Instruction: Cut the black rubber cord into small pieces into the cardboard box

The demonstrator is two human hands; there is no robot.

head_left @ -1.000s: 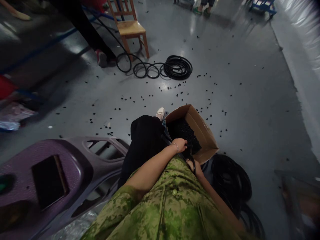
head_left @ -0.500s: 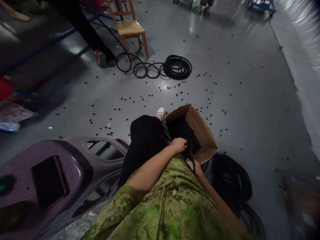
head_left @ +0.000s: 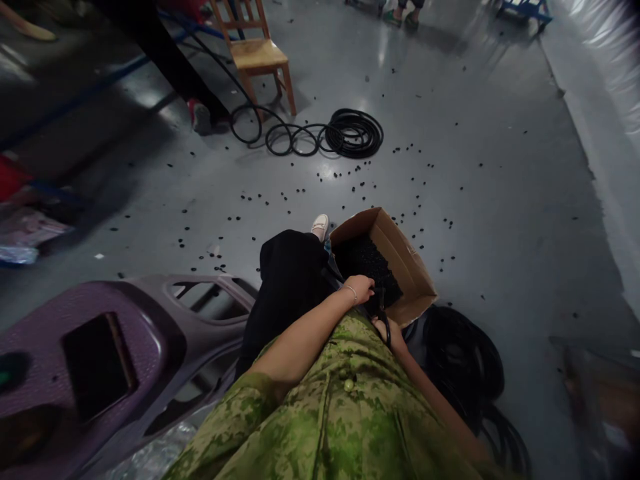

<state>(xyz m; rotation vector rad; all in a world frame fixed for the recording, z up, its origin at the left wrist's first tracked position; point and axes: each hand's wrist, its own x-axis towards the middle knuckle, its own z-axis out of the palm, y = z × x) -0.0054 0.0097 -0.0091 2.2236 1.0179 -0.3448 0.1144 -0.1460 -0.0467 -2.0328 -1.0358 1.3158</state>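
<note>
Head view: the glossy grey concrete floor (head_left: 500, 200) fills most of the frame, and small black pieces (head_left: 350, 177) lie scattered across it. Along the right edge runs white plastic sheeting (head_left: 610, 100). At the top stand a light wooden chair (head_left: 260, 57), a blue metal cart (head_left: 525, 10) and the 2 feet of another person (head_left: 405, 20). A flat coil of black cable (head_left: 353, 133) lies on the floor just right of the chair. At lower left is a purple-grey moulded plastic panel (head_left: 150, 313) with cut-outs.

The person sits in a green camouflage shirt (head_left: 325, 420), with 1 black trouser leg (head_left: 290, 280) stretched forward to a white shoe (head_left: 321, 227). Just right of that leg stands an open brown cardboard box (head_left: 407, 267), tilted and holding a heap of black pieces (head_left: 367, 263).

The left hand (head_left: 359, 290), a thin bracelet at its wrist, sits at the box's near edge, its fingers curled tight around a thin black rubber hose (head_left: 383, 315). The hose runs down from those fingers, across the right hand (head_left: 394, 335) just below. That hand is partly hidden by the shirt, so I cannot tell how its fingers stand. A loose heap of black hose (head_left: 465, 367) lies on the floor right of both hands, touching the box's near corner.
</note>
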